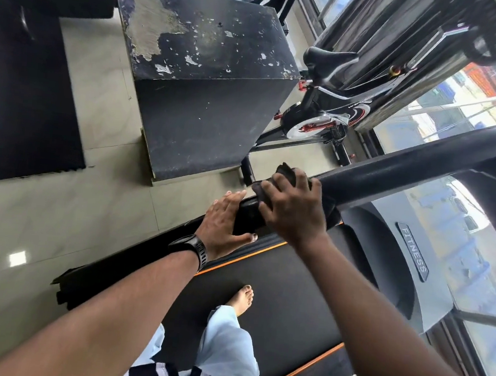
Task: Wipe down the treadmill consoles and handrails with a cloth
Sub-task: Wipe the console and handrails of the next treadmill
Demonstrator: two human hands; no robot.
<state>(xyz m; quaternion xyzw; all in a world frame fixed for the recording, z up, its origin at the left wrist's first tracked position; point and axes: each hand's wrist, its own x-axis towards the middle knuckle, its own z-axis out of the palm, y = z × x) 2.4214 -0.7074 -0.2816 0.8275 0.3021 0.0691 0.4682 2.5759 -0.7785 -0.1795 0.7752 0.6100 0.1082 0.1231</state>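
I see the dark cloth (274,184) pressed onto the near end of the black handrail (409,170), under my right hand (294,210), whose fingers curl over it in a grip; my left hand (222,224) lies flat and open against the rail's end cap, thumb underneath, a black watch (193,250) on the wrist; most of the cloth is hidden beneath the fingers, so its true size is hard to judge; the rail runs up to the right and is cut off at the frame edge; below, the treadmill belt (284,297) with orange edging holds a bare foot (242,299); the motor cover reads "FITNESS" (413,252); left of the deck the tiled floor (41,213) lies open; a scuffed black box (209,72) stands near, an exercise bike (323,116) beyond it; its lettering is too blurred to read
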